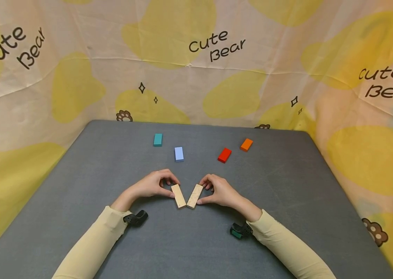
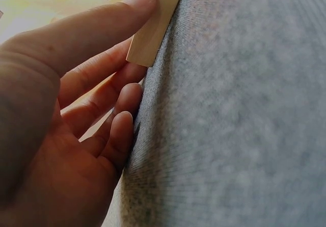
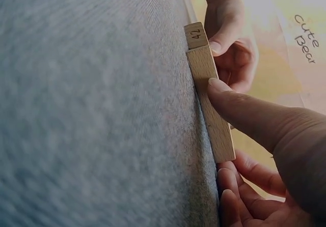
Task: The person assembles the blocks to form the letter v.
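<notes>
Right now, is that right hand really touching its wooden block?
Touching. The right wrist view shows the right hand with its thumb tip on the wooden block.

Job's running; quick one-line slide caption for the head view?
Hands each hold a wooden block, angled into a V on the gray table; four colored blocks lie beyond.

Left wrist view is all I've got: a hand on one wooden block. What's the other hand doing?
Observer: The right hand pinches a second wooden block between thumb and fingers.
Operator: Any marking on the first wooden block?
Observer: Yes, the right wrist view shows "42" on its end.
Operator: What lies beyond the hands?
Observer: Four coloured blocks on the table: a teal block, a pale blue block, a red block and an orange block.
</notes>
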Available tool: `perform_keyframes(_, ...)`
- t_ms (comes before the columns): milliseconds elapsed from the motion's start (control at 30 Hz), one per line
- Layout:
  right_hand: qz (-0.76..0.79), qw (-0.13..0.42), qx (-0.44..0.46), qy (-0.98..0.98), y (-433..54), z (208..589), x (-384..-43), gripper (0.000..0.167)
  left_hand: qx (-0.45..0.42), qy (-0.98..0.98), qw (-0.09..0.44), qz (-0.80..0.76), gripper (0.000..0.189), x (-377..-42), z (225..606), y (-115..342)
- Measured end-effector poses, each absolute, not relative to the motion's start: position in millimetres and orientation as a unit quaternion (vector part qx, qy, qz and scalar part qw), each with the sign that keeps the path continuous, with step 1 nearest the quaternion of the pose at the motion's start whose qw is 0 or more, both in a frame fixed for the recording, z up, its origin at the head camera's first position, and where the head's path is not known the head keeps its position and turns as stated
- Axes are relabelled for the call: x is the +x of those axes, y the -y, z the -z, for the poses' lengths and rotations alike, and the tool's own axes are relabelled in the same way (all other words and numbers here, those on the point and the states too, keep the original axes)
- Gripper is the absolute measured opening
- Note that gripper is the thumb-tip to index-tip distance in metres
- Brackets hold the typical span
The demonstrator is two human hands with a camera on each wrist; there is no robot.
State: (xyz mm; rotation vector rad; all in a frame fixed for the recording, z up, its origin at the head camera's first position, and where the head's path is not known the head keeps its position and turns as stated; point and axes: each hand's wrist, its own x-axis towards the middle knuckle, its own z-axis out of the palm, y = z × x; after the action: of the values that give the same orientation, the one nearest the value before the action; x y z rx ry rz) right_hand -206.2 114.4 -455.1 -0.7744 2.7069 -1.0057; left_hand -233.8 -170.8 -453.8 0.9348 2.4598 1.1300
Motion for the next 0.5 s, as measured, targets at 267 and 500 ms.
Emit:
perform_keyframes(267, 0.354, 0.086, -0.277, -0.889, -120.7, 453.0, -209.0, 0.047, 0.332, -0.849, 0.133, -0.389, 0.037, -232.7, 451.2, 171.2)
perform_keyframes(500, 0.385, 0.079, -0.282, -0.875, -126.4, 453.2, -213.7, 0.044, 0.328, -0.850, 0.131, -0.392, 0.037, -231.9, 452.7, 170.5)
